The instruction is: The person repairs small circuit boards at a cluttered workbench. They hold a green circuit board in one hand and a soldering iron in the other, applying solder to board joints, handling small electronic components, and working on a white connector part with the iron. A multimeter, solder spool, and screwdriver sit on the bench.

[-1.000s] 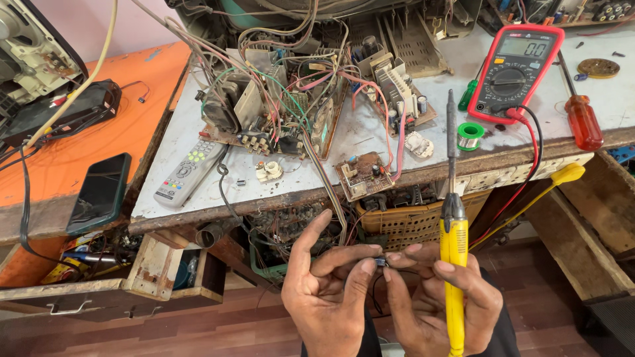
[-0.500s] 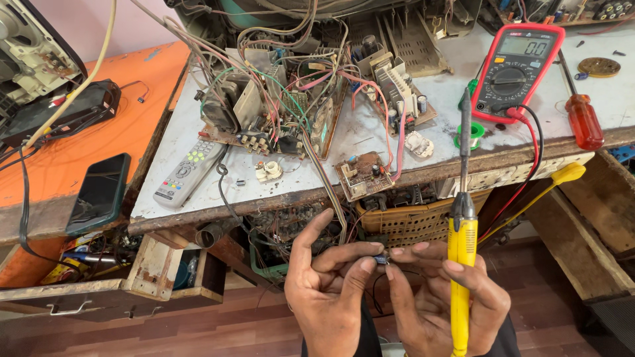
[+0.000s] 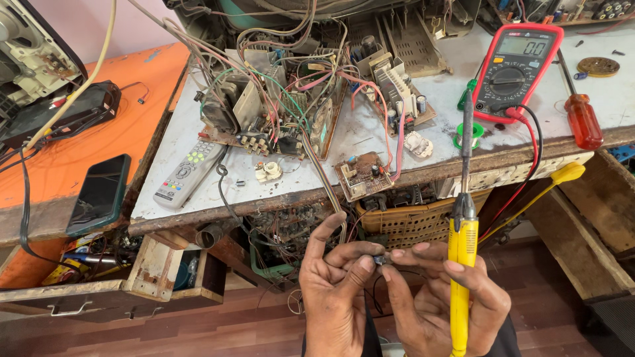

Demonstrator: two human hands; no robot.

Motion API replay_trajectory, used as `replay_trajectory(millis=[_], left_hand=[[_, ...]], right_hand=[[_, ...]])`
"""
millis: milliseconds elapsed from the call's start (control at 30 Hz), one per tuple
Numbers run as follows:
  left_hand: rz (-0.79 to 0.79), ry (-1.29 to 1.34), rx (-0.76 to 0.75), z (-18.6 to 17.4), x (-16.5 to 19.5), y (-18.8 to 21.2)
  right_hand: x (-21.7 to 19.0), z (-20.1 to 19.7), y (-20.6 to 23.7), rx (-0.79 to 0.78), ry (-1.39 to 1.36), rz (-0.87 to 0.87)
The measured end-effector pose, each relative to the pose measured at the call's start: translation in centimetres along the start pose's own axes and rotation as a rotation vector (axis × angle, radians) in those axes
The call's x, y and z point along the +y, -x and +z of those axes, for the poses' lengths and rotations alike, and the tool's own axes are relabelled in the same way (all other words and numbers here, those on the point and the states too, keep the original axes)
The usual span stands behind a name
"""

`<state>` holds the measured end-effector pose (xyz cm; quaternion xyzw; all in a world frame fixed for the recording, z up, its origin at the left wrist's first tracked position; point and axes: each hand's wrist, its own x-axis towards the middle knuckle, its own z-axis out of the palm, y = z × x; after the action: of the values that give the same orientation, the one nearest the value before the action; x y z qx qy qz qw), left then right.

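Tiny dark part (image 3: 379,260) mostly hidden, pinched between left hand (image 3: 334,291) and right hand (image 3: 436,297), which also grips upright yellow soldering iron (image 3: 462,264).

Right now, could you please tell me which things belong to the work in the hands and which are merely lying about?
In hand:
left hand and right hand pinching a small dark part
yellow soldering iron in the right hand

Lying about:
multimeter
remote control
phone
red-handled screwdriver
green solder spool
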<state>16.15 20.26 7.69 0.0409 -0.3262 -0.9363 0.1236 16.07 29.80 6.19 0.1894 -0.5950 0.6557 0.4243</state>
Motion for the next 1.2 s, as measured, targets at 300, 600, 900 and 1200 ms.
replay_trajectory(millis=[300, 600, 900, 1200], left_hand=[[-0.095, 0.093, 0.010, -0.2, -0.2, 0.0], [-0.159, 0.160, 0.016, -0.2, -0.3, 0.0], [-0.108, 0.148, -0.012, -1.1, -0.8, 0.0], [0.123, -0.299, -0.149, -2.7, -0.4, -0.7]], right_hand=[[0.1, 0.0, 0.2, 0.004, -0.017, 0.006], [0.0, 0.0, 0.2, 0.006, -0.036, 0.014], [0.5, -0.5, -0.1, -0.029, -0.009, -0.039], [2.6, -1.5, 0.6, -0.018, 0.237, -0.044]])
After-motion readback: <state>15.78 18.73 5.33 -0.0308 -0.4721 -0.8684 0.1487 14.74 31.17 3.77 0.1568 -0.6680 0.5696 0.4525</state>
